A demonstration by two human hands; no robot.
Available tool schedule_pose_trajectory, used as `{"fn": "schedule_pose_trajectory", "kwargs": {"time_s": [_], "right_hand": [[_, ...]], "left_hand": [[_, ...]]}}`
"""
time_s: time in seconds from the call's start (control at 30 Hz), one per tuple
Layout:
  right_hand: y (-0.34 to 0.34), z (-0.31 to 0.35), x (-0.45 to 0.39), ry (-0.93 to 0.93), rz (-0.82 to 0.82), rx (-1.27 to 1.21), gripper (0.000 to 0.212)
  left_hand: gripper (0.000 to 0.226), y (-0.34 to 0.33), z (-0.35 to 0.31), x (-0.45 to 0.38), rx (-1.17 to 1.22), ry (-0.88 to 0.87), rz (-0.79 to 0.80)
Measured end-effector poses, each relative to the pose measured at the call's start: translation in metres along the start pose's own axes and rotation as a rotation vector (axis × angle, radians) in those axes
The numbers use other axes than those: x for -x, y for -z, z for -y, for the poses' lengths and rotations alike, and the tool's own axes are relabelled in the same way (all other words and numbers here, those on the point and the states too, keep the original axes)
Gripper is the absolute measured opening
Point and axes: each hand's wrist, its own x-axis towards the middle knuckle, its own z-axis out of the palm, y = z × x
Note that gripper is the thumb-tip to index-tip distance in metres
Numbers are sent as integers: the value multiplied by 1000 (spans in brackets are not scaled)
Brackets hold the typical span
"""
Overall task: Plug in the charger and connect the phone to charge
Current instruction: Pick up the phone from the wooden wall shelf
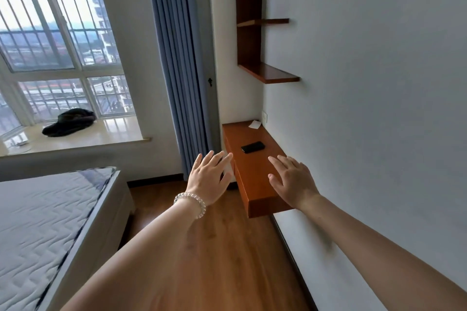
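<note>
A black phone lies flat on a narrow wooden wall-mounted desk. At the desk's far end rests a small white object, possibly the charger; I cannot tell. A white wall socket sits just above that end. My left hand, with a clear bead bracelet at the wrist, hovers open to the left of the desk. My right hand is open, palm down, over the desk's near end, short of the phone. Neither hand holds anything.
A bed with a quilted mattress fills the lower left. A blue curtain hangs beside the window, and a dark bundle lies on the sill. Wooden shelves hang on the wall above the desk. Wood floor runs between bed and wall.
</note>
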Motion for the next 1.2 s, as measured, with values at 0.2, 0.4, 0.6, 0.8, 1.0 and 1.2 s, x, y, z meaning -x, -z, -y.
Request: {"fn": "schedule_pose_trajectory", "kwargs": {"time_s": [0.2, 0.4, 0.6, 0.8, 1.0, 1.2], "right_hand": [[-56, -28, -79, -30, 64, 5, 56], [-113, -75, -183, -19, 112, 12, 55], [-157, -127, -307, -12, 130, -45, 54], [-202, -161, -400, -24, 178, -69, 53], [-254, -180, -452, -82, 246, -90, 53], [-303, -191, -499, -229, 275, -110, 53]], "left_hand": [[53, -67, 40, -71, 27, -22, 72], [53, -142, 72, -170, 45, -8, 113], [53, -192, 102, -286, 38, 39, 133], [53, -232, 132, -371, 39, 83, 170], [54, -285, 161, -429, 57, 55, 278], [54, -347, 197, -495, 91, -43, 377]]}}
